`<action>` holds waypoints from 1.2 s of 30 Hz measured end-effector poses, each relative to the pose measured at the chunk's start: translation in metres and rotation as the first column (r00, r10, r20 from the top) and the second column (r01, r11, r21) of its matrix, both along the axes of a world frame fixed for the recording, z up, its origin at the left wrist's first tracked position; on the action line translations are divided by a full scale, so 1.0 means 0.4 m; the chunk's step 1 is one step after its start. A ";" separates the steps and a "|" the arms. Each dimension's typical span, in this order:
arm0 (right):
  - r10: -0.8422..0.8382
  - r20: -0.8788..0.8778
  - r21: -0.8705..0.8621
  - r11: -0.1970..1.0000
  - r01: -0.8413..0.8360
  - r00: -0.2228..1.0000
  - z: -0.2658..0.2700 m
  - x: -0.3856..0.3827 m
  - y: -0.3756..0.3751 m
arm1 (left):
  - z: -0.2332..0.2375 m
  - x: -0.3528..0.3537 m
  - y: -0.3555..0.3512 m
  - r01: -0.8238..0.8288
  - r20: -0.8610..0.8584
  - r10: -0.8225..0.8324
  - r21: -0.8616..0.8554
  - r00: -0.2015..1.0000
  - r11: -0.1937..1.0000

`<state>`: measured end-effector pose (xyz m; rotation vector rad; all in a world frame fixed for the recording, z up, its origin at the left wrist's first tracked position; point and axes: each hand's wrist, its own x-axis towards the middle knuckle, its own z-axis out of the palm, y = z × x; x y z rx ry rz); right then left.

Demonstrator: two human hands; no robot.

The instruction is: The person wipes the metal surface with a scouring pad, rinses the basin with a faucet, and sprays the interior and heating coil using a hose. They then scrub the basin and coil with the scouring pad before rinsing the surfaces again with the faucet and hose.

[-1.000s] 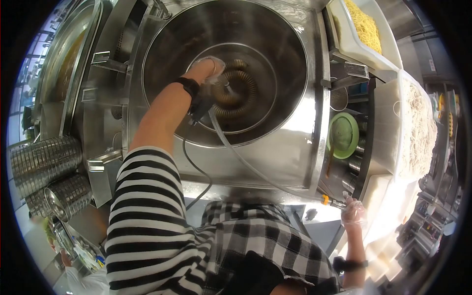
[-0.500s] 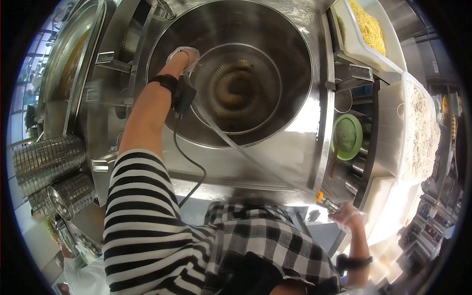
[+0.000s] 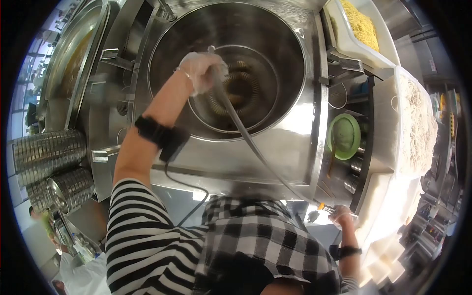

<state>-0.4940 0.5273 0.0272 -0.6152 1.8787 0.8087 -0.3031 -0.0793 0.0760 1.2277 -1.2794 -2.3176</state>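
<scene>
My left hand, in a clear plastic glove, is closed around a grey hose near its free end. It is above the left side of a deep round steel vat. Inside the vat, a ribbed coil lies within a round metal rim, seen partly behind the hand and hose. The hose runs down over the vat's front edge to an orange connector at lower right. Beside that connector my gloved right hand is closed on the metal hose fitting.
Stacked wire-mesh baskets are at left, below a large pan. To the right are a green bowl, a tub of yellow noodles and a tub of pale noodles. A person in white is at lower left.
My left hand has come up from the vat's left inner wall and moved right, lifting the hose end. The hose now crosses higher over the vat. My right hand remains by the fitting.
</scene>
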 end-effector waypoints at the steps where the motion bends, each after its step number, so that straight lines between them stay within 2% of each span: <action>1: -0.004 -0.003 -0.008 1.000 0.004 1.000 -0.022 0.002 0.037 | 0.013 0.003 0.041 0.106 -0.048 -0.117 -0.189 0.992 0.976; 3: 0.019 -0.022 0.002 1.000 -0.019 1.000 -0.063 0.013 0.115 | 0.182 -0.029 0.202 0.033 -0.059 -0.020 0.224 0.998 0.974; 6: -0.107 -0.078 -0.023 0.994 0.106 0.991 -0.113 0.054 0.229 | 0.246 -0.048 0.369 0.106 -0.071 -0.091 0.254 0.993 0.961; 8: -0.256 -0.135 -0.043 0.967 0.252 0.957 -0.127 0.086 0.296 | 0.286 -0.066 0.496 0.292 -0.167 -0.262 0.194 0.950 0.937; 11: -0.261 -0.184 -0.141 0.961 0.238 0.948 -0.339 0.110 0.464 | 0.256 -0.138 0.685 0.392 -0.151 -0.366 0.212 0.918 0.895; 12: -0.373 -0.160 -0.082 0.928 0.364 0.914 -0.415 0.112 0.516 | 0.231 -0.173 0.756 0.442 -0.155 -0.415 0.229 0.896 0.867; 13: -0.461 -0.141 -0.034 0.887 0.461 0.876 -0.469 0.122 0.531 | 0.193 -0.205 0.827 0.490 -0.147 -0.468 0.240 0.871 0.838; 14: -0.567 -0.153 -0.074 0.823 0.563 0.809 -0.388 0.133 0.463 | 0.148 -0.234 0.900 0.466 -0.126 -0.450 0.316 0.884 0.826; 15: -0.527 -0.113 -0.108 0.849 0.517 0.842 -0.535 0.158 0.558 | 0.101 -0.252 0.964 0.430 -0.099 -0.427 0.389 0.899 0.815; 16: -0.532 -0.056 -0.067 0.846 0.528 0.845 -0.590 0.168 0.560 | 0.053 -0.259 1.016 0.468 -0.104 -0.469 0.403 0.877 0.786; 17: -0.598 -0.083 -0.204 0.794 0.574 0.797 -0.648 0.195 0.570 | 0.008 -0.265 1.061 0.500 -0.100 -0.506 0.406 0.857 0.765; 18: -0.668 0.031 -0.172 0.729 0.663 0.743 -0.646 0.204 0.569 | -0.042 -0.265 1.105 0.508 0.015 -0.554 0.382 0.832 0.772; 19: -0.591 0.041 -0.247 0.775 0.582 0.806 -0.708 0.258 0.583 | -0.102 -0.262 1.138 0.518 0.132 -0.591 0.360 0.795 0.776; 20: -0.671 0.045 -0.435 0.653 0.620 0.740 -0.656 0.303 0.546 | -0.188 -0.252 1.172 0.456 0.245 -0.558 0.369 0.793 0.810; 21: -0.717 0.097 -0.423 0.598 0.681 0.691 -0.656 0.349 0.533 | -0.292 -0.236 1.206 0.389 0.354 -0.519 0.376 0.778 0.841; 22: -0.756 0.148 -0.404 0.542 0.737 0.638 -0.670 0.391 0.534 | -0.399 -0.223 1.226 0.346 0.376 -0.492 0.393 0.786 0.852; 23: -0.773 0.140 -0.372 0.538 0.757 0.618 -0.700 0.443 0.550 | -0.516 -0.207 1.246 0.296 0.400 -0.463 0.411 0.791 0.862; 24: -0.781 0.180 -0.387 0.502 0.773 0.598 -0.734 0.503 0.571 | -0.654 -0.186 1.262 0.293 0.343 -0.478 0.471 0.808 0.832; 25: -0.782 0.205 -0.468 0.449 0.761 0.588 -0.765 0.477 0.571 | -0.773 -0.239 1.260 0.325 0.245 -0.480 0.481 0.842 0.814; 26: -0.794 0.195 -0.442 0.453 0.774 0.576 -0.778 0.501 0.580 | -0.915 -0.222 1.249 0.377 0.109 -0.481 0.483 0.870 0.791; 27: -0.828 0.170 -0.447 0.419 0.791 0.535 -0.783 0.503 0.586 | -0.810 -0.262 1.270 0.412 0.371 -0.477 0.244 0.797 0.878; 29: -0.877 0.126 -0.459 0.362 0.811 0.463 -0.815 0.508 0.615 | -0.847 -0.242 1.276 0.690 0.608 -0.613 0.142 0.505 0.709; 31: -0.910 0.152 -0.549 0.248 0.799 0.387 -0.927 0.492 0.674 | -0.853 -0.143 1.262 0.716 0.369 -0.752 0.261 0.546 0.647; 33: -0.883 0.288 -0.686 0.078 0.723 0.369 -1.089 0.470 0.789 | -0.851 -0.061 1.262 0.662 0.308 -0.726 0.298 0.616 0.688; 34: -0.980 0.098 -0.577 0.087 0.812 0.175 -1.086 0.414 0.771 | -0.897 0.001 1.237 0.599 0.309 -0.698 0.363 0.645 0.714; 35: -0.996 0.037 -0.497 0.056 0.866 0.086 -1.125 0.372 0.788 | -0.948 0.050 1.214 0.527 0.315 -0.663 0.418 0.679 0.739; 36: -0.994 0.012 -0.527 0.086 0.845 0.108 -1.154 0.331 0.811 | -0.940 0.062 1.198 0.483 0.398 -0.637 0.425 0.660 0.766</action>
